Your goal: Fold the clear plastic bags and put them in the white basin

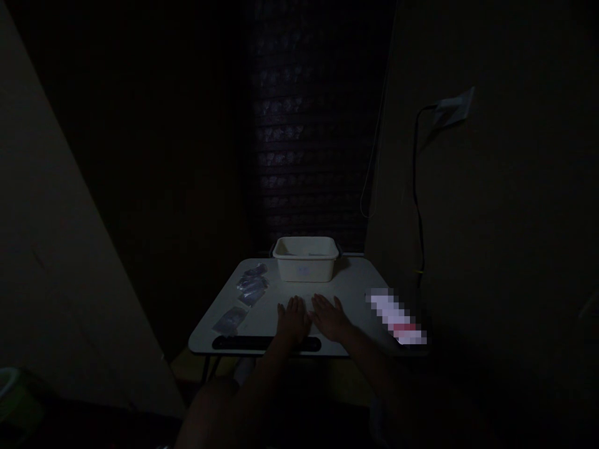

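Observation:
Both hands rest palm down on a small white table point(266, 318), close together near its front middle. My left hand point(293, 319) lies with its fingers apart and holds nothing. Just to its right, my right hand point(329, 317) is also flat and bare, its fingers pointing forward and to the left. Beyond them a white plastic tub point(305, 269) stands at the table's back; its contents are too dim to make out. Several clear plastic packets point(253, 289) lie along the table's left side, with another packet point(230, 320) nearer the front.
A lit, blurred-out device point(395, 317) lies at the table's right edge. A black slot strip point(243, 343) runs along the front edge. A cable point(415, 187) hangs from a wall socket point(453, 109). A green bin point(16, 399) stands at the lower left.

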{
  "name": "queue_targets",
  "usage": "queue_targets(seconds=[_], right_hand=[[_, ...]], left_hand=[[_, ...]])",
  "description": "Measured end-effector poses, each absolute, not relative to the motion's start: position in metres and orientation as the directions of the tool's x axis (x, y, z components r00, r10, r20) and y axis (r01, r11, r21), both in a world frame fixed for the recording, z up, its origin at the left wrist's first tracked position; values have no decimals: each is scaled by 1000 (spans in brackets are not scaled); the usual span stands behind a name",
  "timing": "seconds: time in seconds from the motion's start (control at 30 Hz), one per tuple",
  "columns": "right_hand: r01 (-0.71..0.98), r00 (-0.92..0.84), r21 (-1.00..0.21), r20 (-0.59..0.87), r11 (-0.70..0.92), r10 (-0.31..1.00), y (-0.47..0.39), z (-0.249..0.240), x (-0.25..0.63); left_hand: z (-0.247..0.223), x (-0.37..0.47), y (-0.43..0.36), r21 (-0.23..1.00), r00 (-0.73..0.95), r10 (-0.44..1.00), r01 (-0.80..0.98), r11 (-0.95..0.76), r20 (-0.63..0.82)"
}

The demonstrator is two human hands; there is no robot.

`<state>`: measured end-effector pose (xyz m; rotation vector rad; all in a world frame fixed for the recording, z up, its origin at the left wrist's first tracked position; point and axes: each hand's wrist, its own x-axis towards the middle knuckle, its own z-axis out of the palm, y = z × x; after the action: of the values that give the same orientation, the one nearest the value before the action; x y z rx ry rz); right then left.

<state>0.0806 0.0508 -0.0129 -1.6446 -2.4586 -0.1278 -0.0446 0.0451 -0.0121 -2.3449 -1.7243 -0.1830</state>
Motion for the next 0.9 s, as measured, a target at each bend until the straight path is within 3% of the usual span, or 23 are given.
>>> queue_targets(seconds=[0.23, 0.43, 0.6, 0.9], right_hand=[[932, -343, -69, 146, 356, 928, 49, -15, 96], [955, -281, -41, 179, 293, 943, 45, -8, 110], [945, -306, -42, 229, 323, 924, 46, -4, 91], [925, -357, -89, 131, 369, 925, 52, -13, 78]], left_hand=[[-9, -53, 44, -89, 253, 950, 967, -240, 181], [-5, -59, 44, -64, 77, 975, 996, -65, 208], [-5, -45, 44, -84, 210, 945, 977, -195, 251], [-12, -38, 43, -94, 287, 935, 958, -272, 210]])
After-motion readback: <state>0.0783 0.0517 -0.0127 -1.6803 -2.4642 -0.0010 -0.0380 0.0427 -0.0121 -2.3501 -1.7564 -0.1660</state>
